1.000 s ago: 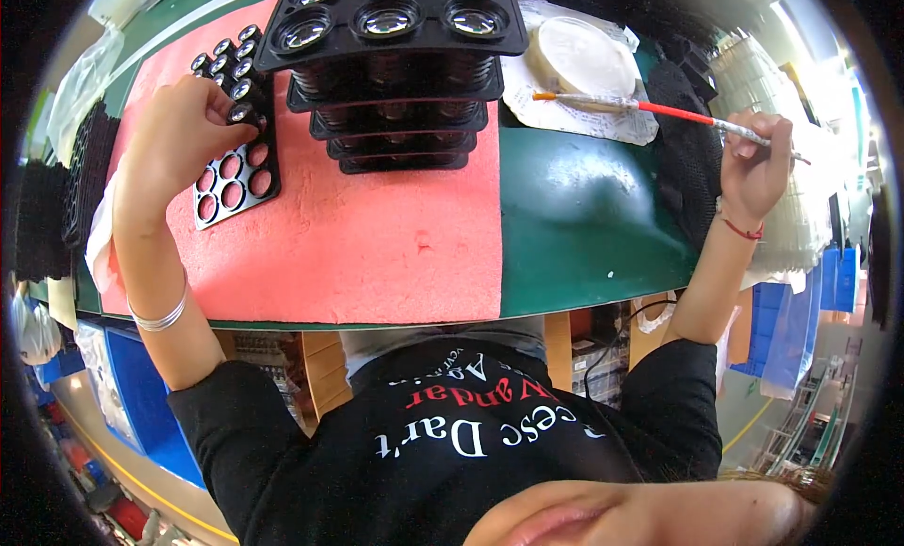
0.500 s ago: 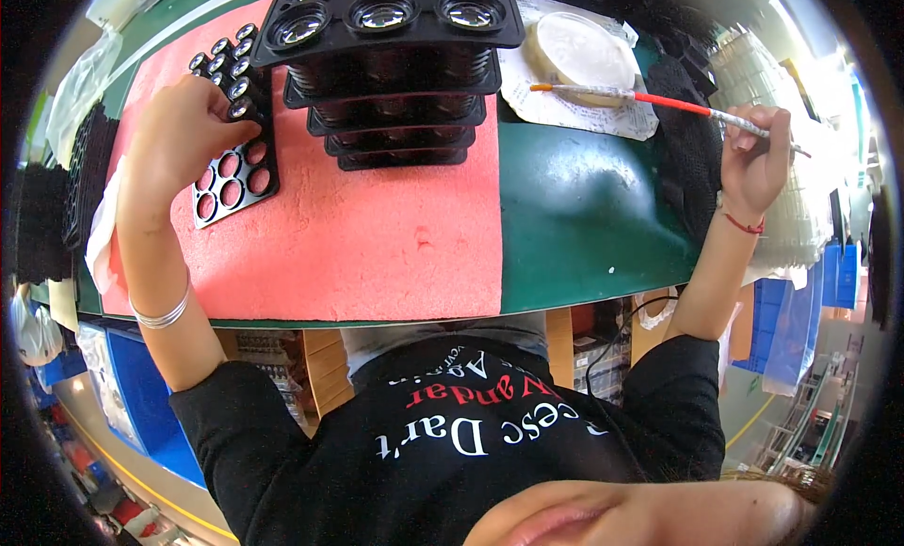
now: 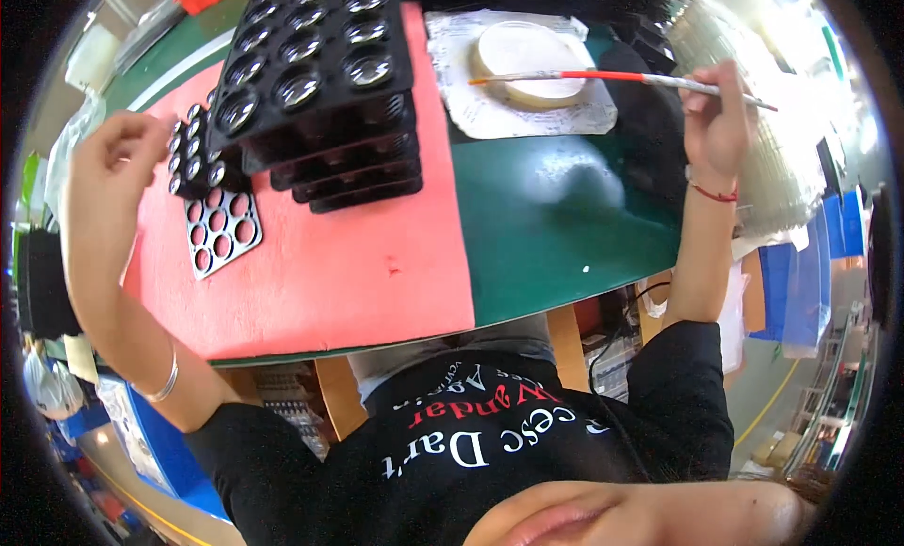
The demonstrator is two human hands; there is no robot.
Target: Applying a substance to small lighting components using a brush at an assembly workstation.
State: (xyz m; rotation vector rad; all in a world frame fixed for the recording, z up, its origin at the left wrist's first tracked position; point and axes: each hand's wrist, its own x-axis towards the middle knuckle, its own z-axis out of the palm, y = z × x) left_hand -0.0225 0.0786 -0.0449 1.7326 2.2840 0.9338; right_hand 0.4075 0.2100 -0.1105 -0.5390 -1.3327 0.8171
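Note:
My right hand (image 3: 718, 122) grips a thin paintbrush (image 3: 603, 74) with a red section on its handle. The brush's tip points left, over a round pale dish (image 3: 532, 61) on a stained white sheet. At the left, my left hand (image 3: 115, 155) is lifted beside a flat black tray (image 3: 218, 233), fingers curled in; whatever they hold, if anything, is hidden. Small black cylinders with shiny lens tops (image 3: 193, 151) stand in the tray's far part, while its near holes show the pink mat. To their right rises a stack of black lens trays (image 3: 311, 104).
A pink foam mat (image 3: 377, 282) covers the left of the green table (image 3: 546, 235). Bundled clear plastic trays (image 3: 782, 151) stand beyond my right hand. Blue bins (image 3: 155, 442) sit below the table's left side.
My left hand has drawn away from the small cylinders to the left. My right hand keeps the brush over the dish. The whole view has shifted, with the tray stack now further left.

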